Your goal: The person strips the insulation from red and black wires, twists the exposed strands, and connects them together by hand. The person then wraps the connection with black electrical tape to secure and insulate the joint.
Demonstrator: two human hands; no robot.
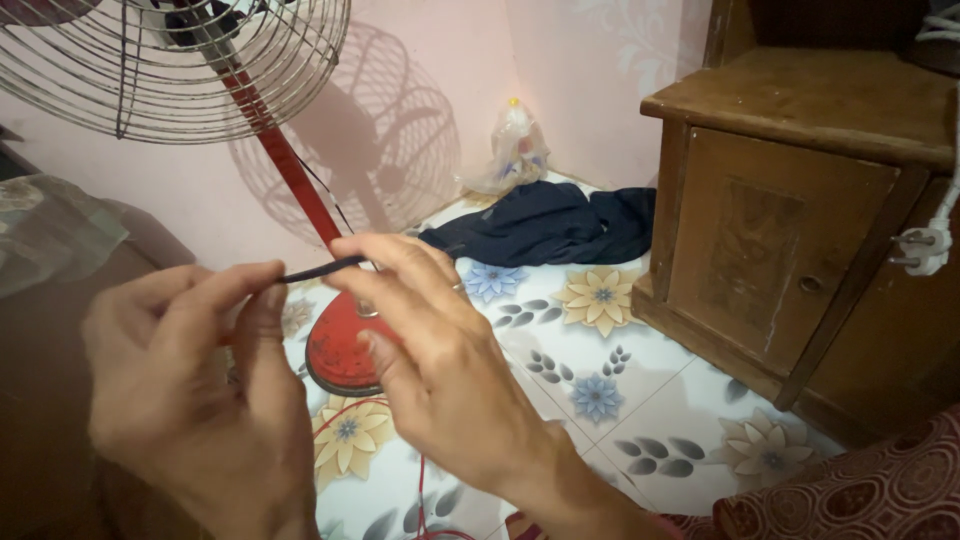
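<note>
A: Hands first. What's the left hand (pixel 190 385) doing?

B: Closed in a pinch. Thumb + forefinger grip one end of a thin black cord (pixel 320 268), approx. mid-frame, held up above the floor.

A: And the right hand (pixel 430 345)?

B: Fingers curled, tips closed on the cord's other end, just beside the left. A ring shows on one finger. The cord runs near level btwn the two hands.

A: What's under them?

B: A red round fan base (pixel 335 350), sitting on the floor (pixel 650 400), partly hidden by both hands. A red pole (pixel 285 160) tilts up-left from it to a wire fan cage (pixel 170 60) at top left. A thin red wire (pixel 420 490) trails down the floor twd the bottom edge.

A: Floor type?

B: White tiles w/ flower prints, blue and yellow.

A: Farther out?

B: A dark cloth (pixel 550 225) heaped on the floor by the pink wall. Behind it, in the corner, a clear plastic bag (pixel 515 150). To the right, a brown wooden cabinet (pixel 800 220), door shut. A white plug (pixel 925 248) hangs at the far right edge. Maroon patterned fabric (pixel 850 495) at bottom right.
</note>
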